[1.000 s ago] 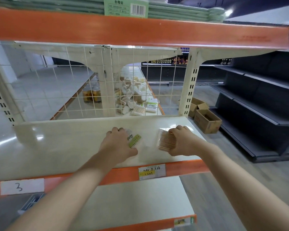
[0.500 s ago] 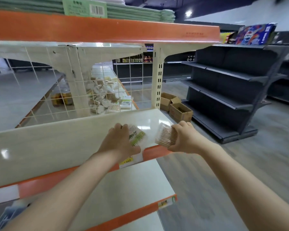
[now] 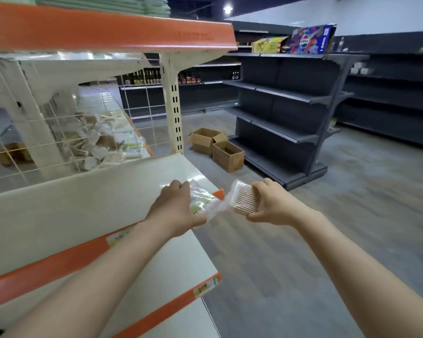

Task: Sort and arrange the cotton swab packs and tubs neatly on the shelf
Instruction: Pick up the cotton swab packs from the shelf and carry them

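My left hand [image 3: 175,207] grips a clear plastic pack of cotton swabs with a green label [image 3: 202,203], held over the right front corner of the cream shelf [image 3: 83,198]. My right hand [image 3: 270,203] holds a flat clear tub of wooden-stick cotton swabs [image 3: 244,200] in the air, just past the shelf's right end. The pack's loose plastic edge reaches toward the tub. Behind the wire mesh back lies a jumbled heap of more swab packs and tubs [image 3: 95,145] on the far side's shelf.
An orange-edged shelf [image 3: 108,32] hangs overhead with green packs on top. A lower cream shelf [image 3: 171,274] juts out below. Two open cardboard boxes [image 3: 217,148] sit on the floor by dark empty shelving [image 3: 283,113] across the aisle.
Both hands have lifted their items off the shelf and carried them right, past the shelf's end. My view has swung right toward the aisle.
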`<state>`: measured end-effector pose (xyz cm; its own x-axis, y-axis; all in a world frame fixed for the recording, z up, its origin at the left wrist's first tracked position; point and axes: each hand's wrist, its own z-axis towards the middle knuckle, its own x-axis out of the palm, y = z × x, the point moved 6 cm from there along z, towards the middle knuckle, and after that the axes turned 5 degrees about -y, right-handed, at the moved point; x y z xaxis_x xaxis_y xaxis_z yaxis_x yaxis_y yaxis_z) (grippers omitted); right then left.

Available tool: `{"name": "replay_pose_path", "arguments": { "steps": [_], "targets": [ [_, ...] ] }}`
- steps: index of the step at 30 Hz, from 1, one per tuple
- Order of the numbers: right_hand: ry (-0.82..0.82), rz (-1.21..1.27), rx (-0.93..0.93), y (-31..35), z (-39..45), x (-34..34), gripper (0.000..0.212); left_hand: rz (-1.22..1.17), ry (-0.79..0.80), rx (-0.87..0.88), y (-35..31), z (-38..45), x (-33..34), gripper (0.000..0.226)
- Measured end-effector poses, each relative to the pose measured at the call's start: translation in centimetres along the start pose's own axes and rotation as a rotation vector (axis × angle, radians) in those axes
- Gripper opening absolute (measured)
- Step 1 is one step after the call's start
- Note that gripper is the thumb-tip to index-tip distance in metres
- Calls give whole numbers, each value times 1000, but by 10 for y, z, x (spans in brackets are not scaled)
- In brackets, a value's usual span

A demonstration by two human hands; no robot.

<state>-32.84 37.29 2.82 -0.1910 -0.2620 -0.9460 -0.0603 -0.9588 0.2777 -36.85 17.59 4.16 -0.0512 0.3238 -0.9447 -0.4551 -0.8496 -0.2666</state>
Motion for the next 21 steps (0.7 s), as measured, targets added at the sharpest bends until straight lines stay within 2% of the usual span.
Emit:
{"name": "replay_pose_path", "arguments": {
  "steps": [3,10,21],
  "targets": [
    [13,-18,14,-29,2,-6,56,3,2,16,-24,15,11,77],
    [5,-14,38,-108,12,-31,58,-12,-32,52,-91,57,35,45],
    [-3,-16,49,-216,32,-52,57,45,-29,64,-174,114,82,45]
  ]
}}
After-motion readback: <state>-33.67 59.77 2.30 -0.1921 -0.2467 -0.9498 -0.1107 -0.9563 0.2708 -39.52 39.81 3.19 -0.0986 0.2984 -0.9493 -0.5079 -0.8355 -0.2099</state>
